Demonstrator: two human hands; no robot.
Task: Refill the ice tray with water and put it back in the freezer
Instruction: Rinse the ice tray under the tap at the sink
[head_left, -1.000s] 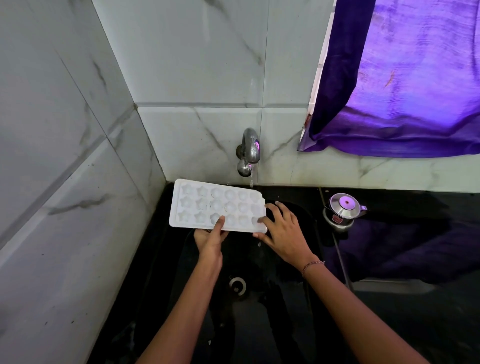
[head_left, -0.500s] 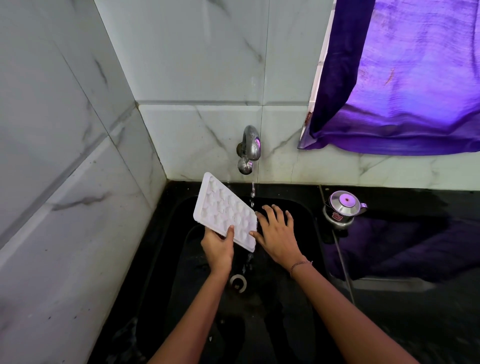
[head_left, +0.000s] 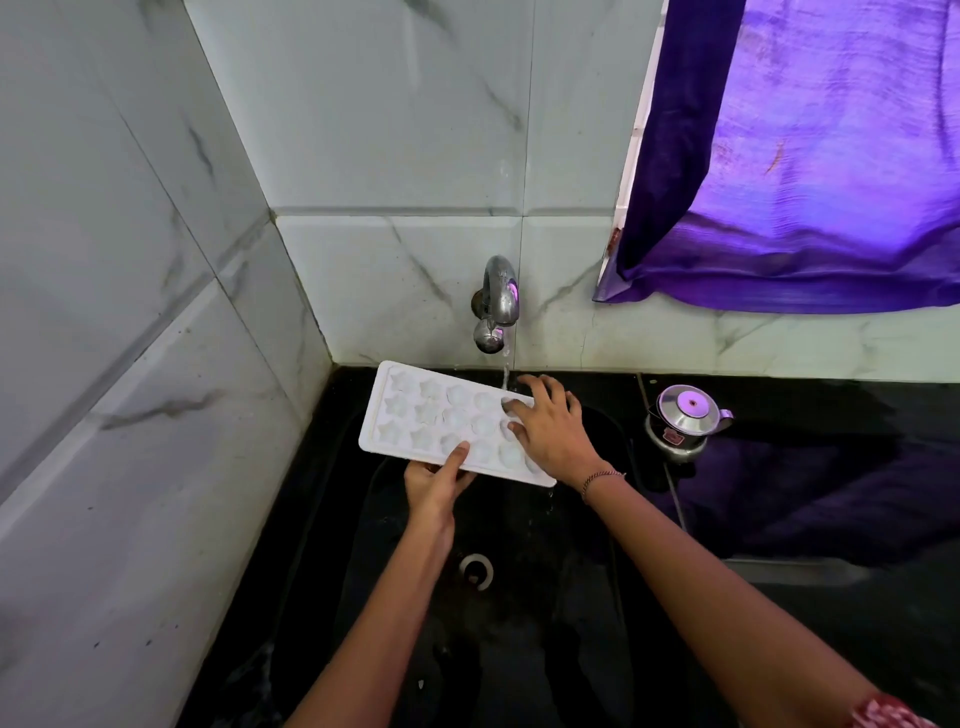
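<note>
Quick update from my end: refill is underway but nowhere near done. The ice tray (head_left: 431, 415) is held over the black sink (head_left: 597, 597), about level, with its right end under the thin stream from the tap (head_left: 498, 301). Left hand (head_left: 434, 483) pinches the near edge, thumb on top and the rest underneath. Right hand (head_left: 553, 431) lies on the right end with its fingers (head_left: 535, 384) spread wide and fairly straight, steadying rather than gripping. The cells near the stream look wet, but I can't tell how full any of them are. Still to do, I'd say: fill the rest, then carry it to the freezer, which isn't in view. Versus half a second ago, the tray was tipped up steeply on its edge and the right hand was off it; now it's flattened back out.
</note>
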